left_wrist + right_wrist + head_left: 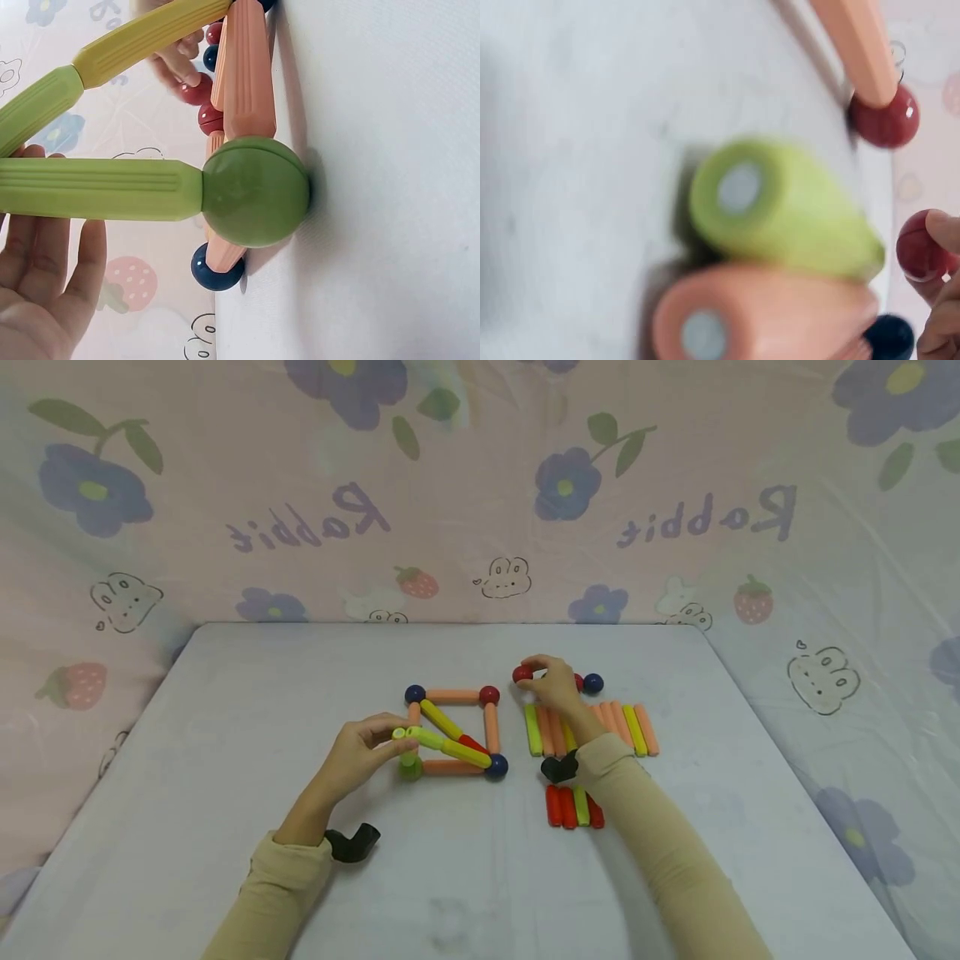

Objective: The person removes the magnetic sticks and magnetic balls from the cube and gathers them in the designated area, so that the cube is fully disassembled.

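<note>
One upright green rod (pixel 101 189) between pinched left fingers (pixel 384 724), one red ball (pixel 521 675) between right fingers (pixel 537 662)

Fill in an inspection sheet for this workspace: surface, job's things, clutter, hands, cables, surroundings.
Surface: white table, faint greyish marks toward the near edge.
Job's things: four-sided stick-and-ball frame; green stick upright on its green ball; loose sticks in two rows at right; loose blue ball beyond them.
Clutter: nothing seen.
Left hand: grips the upright green stick.
Right hand: pinches a red ball.
Cables: nothing seen; a black fitting sits at the left wrist.
Surroundings: printed fabric with flowers, strawberries, rabbits.
</note>
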`<act>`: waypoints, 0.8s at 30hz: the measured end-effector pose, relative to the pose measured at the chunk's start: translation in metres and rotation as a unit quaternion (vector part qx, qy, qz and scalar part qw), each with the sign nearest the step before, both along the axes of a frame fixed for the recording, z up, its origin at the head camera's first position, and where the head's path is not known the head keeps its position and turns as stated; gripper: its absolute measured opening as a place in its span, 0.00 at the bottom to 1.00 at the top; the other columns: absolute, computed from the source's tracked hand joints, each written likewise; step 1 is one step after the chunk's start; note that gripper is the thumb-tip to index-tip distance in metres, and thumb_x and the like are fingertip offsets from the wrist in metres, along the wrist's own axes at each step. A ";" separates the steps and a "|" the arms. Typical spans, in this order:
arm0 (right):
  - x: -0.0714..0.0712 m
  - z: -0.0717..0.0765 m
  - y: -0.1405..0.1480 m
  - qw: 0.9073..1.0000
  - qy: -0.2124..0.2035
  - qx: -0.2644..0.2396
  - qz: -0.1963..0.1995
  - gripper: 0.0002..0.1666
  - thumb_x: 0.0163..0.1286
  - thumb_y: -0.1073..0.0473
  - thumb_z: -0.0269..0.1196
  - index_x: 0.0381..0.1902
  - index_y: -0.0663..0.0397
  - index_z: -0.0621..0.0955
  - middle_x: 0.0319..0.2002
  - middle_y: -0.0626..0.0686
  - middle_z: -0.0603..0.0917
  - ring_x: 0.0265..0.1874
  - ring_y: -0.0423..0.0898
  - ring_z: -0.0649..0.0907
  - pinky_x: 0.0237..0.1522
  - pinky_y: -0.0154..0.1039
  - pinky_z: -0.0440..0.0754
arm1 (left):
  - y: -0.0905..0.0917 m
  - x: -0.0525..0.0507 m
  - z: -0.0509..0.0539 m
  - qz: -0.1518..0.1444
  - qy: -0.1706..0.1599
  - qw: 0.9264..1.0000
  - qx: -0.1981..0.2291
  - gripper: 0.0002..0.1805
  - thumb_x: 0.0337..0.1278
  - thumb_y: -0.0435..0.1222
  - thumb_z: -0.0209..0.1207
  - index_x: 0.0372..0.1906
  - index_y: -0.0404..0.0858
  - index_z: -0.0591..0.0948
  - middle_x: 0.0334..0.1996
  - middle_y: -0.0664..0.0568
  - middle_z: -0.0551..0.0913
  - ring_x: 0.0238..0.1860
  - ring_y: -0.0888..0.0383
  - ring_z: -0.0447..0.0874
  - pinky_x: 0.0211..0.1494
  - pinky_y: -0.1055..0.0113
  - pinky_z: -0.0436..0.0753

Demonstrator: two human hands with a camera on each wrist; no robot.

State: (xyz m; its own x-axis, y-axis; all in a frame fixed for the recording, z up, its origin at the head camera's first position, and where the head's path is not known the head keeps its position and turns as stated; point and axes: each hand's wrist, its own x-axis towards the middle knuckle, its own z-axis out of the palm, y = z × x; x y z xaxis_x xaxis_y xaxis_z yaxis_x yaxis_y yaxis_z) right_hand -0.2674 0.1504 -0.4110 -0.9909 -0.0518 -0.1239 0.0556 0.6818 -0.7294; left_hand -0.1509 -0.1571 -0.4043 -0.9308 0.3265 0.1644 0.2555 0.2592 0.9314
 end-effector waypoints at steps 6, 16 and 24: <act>-0.005 -0.005 0.009 0.999 0.010 0.040 0.012 0.25 0.66 0.60 0.64 0.61 0.56 0.76 0.61 0.61 0.78 0.54 0.56 0.75 0.62 0.49 0.75 | 0.000 0.000 0.000 0.001 -0.003 1.000 -0.008 0.14 0.59 0.34 0.63 0.48 0.30 0.83 0.47 0.37 0.84 0.45 0.77 0.78 0.57 0.85 0.75; -0.011 -0.008 0.013 0.998 -0.023 0.061 0.012 0.26 0.66 0.60 0.63 0.62 0.55 0.75 0.62 0.61 0.76 0.59 0.56 0.74 0.67 0.51 0.72 | 0.000 0.001 -0.001 0.005 -0.002 1.000 -0.004 0.15 0.58 0.34 0.63 0.48 0.30 0.83 0.47 0.40 0.84 0.46 0.77 0.78 0.57 0.85 0.75; -0.002 0.002 0.007 0.998 -0.002 0.065 0.001 0.25 0.67 0.58 0.63 0.61 0.55 0.75 0.64 0.59 0.76 0.63 0.57 0.73 0.69 0.52 0.71 | 0.000 0.001 0.001 0.000 -0.007 1.000 -0.004 0.15 0.60 0.34 0.62 0.49 0.31 0.82 0.47 0.38 0.84 0.47 0.77 0.78 0.58 0.84 0.75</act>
